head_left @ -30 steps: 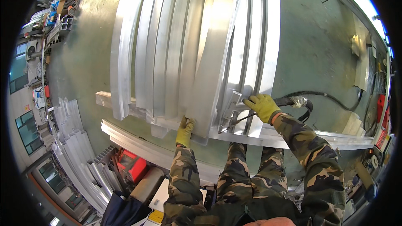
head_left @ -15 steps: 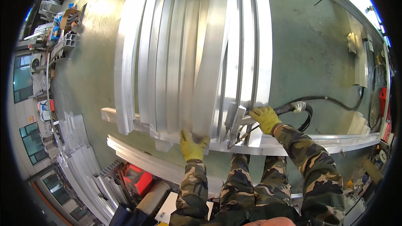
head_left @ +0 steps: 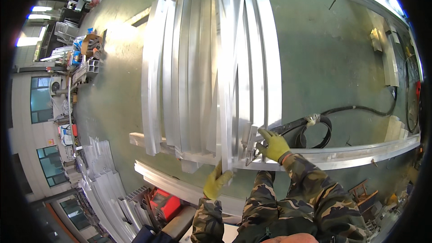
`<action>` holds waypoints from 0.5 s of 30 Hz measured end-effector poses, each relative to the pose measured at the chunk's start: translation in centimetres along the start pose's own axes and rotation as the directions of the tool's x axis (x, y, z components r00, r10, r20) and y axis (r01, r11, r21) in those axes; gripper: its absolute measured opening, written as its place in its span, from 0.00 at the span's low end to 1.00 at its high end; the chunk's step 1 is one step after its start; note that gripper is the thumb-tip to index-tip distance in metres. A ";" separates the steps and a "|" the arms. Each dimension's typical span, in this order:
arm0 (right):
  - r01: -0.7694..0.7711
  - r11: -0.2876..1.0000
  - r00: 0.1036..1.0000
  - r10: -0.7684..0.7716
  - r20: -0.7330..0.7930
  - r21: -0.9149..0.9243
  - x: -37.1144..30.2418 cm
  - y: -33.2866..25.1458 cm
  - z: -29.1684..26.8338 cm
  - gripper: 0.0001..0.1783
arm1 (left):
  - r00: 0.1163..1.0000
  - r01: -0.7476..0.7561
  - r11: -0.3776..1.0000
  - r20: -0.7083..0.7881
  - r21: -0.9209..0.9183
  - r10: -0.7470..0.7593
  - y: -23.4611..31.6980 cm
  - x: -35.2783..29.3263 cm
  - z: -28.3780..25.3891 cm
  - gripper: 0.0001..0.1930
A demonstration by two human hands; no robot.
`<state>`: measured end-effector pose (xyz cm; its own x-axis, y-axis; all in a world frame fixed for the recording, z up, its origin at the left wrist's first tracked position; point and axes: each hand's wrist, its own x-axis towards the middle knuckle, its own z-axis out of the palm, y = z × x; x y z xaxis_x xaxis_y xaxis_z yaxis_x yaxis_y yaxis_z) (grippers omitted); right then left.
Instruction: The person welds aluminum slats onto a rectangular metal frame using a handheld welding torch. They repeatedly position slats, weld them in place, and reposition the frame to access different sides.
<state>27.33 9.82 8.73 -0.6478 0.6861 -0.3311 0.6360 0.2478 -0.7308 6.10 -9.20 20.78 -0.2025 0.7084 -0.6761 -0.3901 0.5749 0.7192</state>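
Note:
Several long silver metal profiles (head_left: 194,63) lie side by side, pointing away from me. One long metal profile (head_left: 226,121) rests slantwise over its neighbours. My left hand (head_left: 217,182), in a yellow glove, is closed around that profile's near end, thumb on the right side. My right hand (head_left: 274,146), also gloved, is beside a silver hand tool (head_left: 252,143) with thin rods and a thick black hose (head_left: 294,125). Its fingers stretch toward the tool, apart, and the fingertips seem to touch it. The tool lies on the profiles' near right end.
A metal crossbar (head_left: 346,154) runs under the profiles' near ends. The black hose loops on the green floor (head_left: 324,58) at right. Stacked profiles (head_left: 101,171) and a red machine (head_left: 165,203) stand at lower left. Cluttered shelving (head_left: 85,58) lines the left wall.
My left hand has taken hold of the slanted profile's near end, which now shows a narrower face. My right hand has slid nearer to me, off the hose end of the tool. The view has shifted.

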 end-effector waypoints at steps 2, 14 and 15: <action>-0.121 0.956 0.993 0.114 0.045 0.267 -1.2 -2.0 -0.8 0.35 | 0.991 0.114 0.949 0.099 -0.294 -0.088 2.5 -1.7 2.7 0.38; 0.251 0.900 0.959 -0.182 0.216 -0.357 2.8 6.5 -1.2 0.41 | 0.993 -0.077 0.800 0.022 -0.595 0.113 1.0 -0.7 9.7 0.46; 0.281 0.871 0.948 -0.187 0.257 -0.403 3.8 7.8 -0.8 0.42 | 0.996 -0.061 0.804 0.015 -0.591 0.087 0.0 -0.5 9.5 0.48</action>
<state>30.18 14.95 2.27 -0.8408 0.4285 -0.3309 0.5411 0.6841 -0.4891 14.73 -5.61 22.65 -0.2221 0.7617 -0.6087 -0.8324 0.1770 0.5252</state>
